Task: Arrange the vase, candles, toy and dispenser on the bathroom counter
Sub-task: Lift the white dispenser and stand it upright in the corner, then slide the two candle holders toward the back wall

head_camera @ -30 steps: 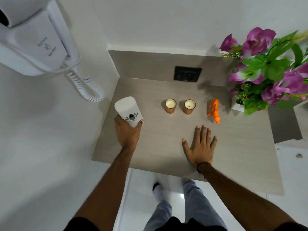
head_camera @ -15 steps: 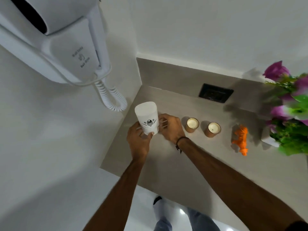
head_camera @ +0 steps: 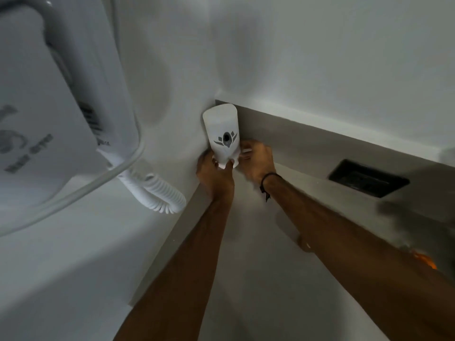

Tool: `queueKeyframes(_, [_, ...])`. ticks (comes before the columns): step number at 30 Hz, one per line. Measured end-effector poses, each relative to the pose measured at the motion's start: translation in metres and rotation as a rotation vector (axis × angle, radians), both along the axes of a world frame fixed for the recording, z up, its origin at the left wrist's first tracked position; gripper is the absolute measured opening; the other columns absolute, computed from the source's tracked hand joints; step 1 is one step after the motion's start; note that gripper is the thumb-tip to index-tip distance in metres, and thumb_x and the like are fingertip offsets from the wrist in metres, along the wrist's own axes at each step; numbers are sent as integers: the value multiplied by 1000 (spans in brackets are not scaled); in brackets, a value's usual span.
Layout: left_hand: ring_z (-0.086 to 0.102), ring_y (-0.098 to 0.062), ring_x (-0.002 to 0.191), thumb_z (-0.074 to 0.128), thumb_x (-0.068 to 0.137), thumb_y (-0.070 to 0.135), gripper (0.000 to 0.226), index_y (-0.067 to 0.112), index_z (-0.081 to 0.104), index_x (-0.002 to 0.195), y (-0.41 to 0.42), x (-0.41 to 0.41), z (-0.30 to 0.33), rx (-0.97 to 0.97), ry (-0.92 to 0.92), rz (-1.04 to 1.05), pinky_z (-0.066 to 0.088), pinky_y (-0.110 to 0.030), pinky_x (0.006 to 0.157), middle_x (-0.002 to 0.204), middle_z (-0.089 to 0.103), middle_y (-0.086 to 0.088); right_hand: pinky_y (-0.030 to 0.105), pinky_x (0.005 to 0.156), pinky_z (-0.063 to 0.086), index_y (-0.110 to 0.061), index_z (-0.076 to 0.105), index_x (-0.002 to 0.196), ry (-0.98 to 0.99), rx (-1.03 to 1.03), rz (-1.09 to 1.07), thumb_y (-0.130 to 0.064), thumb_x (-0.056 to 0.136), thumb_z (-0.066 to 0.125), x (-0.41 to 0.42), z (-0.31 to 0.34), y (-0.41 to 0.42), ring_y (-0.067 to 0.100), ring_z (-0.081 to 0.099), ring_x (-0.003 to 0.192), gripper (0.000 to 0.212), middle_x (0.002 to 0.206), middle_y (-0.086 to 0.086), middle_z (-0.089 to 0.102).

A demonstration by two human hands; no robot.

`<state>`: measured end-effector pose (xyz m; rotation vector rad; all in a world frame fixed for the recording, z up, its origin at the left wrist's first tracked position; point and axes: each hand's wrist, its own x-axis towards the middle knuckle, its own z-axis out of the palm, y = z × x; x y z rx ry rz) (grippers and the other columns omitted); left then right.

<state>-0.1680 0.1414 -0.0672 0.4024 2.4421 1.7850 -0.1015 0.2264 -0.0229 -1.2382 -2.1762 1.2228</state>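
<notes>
The white dispenser (head_camera: 222,134), marked with a grey leaf logo, stands in the far left corner of the beige counter (head_camera: 248,279), close to both walls. My left hand (head_camera: 213,174) grips its base from the front. My right hand (head_camera: 257,160) holds the base from the right side. Part of a candle (head_camera: 303,243) shows just left of my right forearm. A sliver of the orange toy (head_camera: 424,260) peeks out beyond that arm at the right edge. The vase is out of view.
A white wall-mounted hair dryer (head_camera: 49,114) with a coiled cord (head_camera: 157,190) hangs on the left wall, close to the dispenser. A black socket (head_camera: 368,178) sits in the backsplash at the right.
Both hands have carried the dispenser back into the far left corner. The camera has leaned in and turned left, so the vase and most of the candles and toy have left view.
</notes>
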Motion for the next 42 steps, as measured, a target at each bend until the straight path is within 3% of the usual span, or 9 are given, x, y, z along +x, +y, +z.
queueKeyframes(7, [75,-35,101,89,70,3,43,-1,74,110,8,2,2,-70,124,19,62,-51,89,110,79,-18,41,95,57,-6,71,109,-33,16,21,3,84,59,-2,3,8,31,70,98,29,105,13,74])
queueKeyframes(12, [69,-42,110,88,76,7,55,-9,65,123,-22,21,0,-243,-8,-78,56,-49,100,121,71,-28,36,94,58,-6,72,108,43,-54,-44,3,82,60,49,15,-9,27,72,93,30,99,9,75])
queueKeyframes(16, [68,-34,95,71,87,-12,41,-12,63,128,-60,77,-12,-92,-223,-260,61,-36,92,118,69,-37,26,85,58,-14,74,104,83,43,-170,1,80,64,140,26,-37,17,72,87,31,89,-8,70])
queueKeyframes(21, [66,-21,102,68,87,-13,45,1,66,130,-87,137,-23,-148,-309,-649,57,-31,92,116,68,-8,33,80,58,-17,66,120,-27,234,-493,-21,78,66,260,29,-81,12,66,92,41,105,-1,72])
queueKeyframes(23, [65,-13,103,74,86,-7,52,9,64,134,-91,152,-21,-200,-257,-785,55,-15,89,121,67,0,36,85,56,-15,59,129,-93,233,-541,-30,78,70,288,20,-99,17,64,101,54,113,3,69])
queueKeyframes(26, [64,-2,102,84,81,3,59,15,65,136,-86,166,-13,-232,-222,-851,51,-3,81,118,68,7,43,97,53,-11,50,139,-239,101,-520,-43,73,83,303,5,-114,26,60,118,80,129,9,64])
queueKeyframes(29, [66,8,96,90,76,13,54,18,72,126,-75,174,-7,-233,-157,-867,49,-1,77,107,70,15,33,94,51,-11,59,130,-228,68,-517,-36,70,87,301,-8,-112,27,63,115,71,123,10,68])
queueKeyframes(35, [71,-22,100,91,77,22,46,13,75,120,-38,183,2,-289,-68,-793,62,-38,88,112,77,-4,39,92,56,-18,69,118,-172,62,-556,-38,74,83,297,-12,-66,23,67,106,50,113,5,74])
queueKeyframes(42, [73,-26,101,89,79,33,46,17,76,120,28,186,10,-321,94,-697,61,-46,90,117,78,-5,34,83,55,-16,71,110,-206,13,-667,-45,69,83,294,-16,10,32,69,103,52,109,11,75])
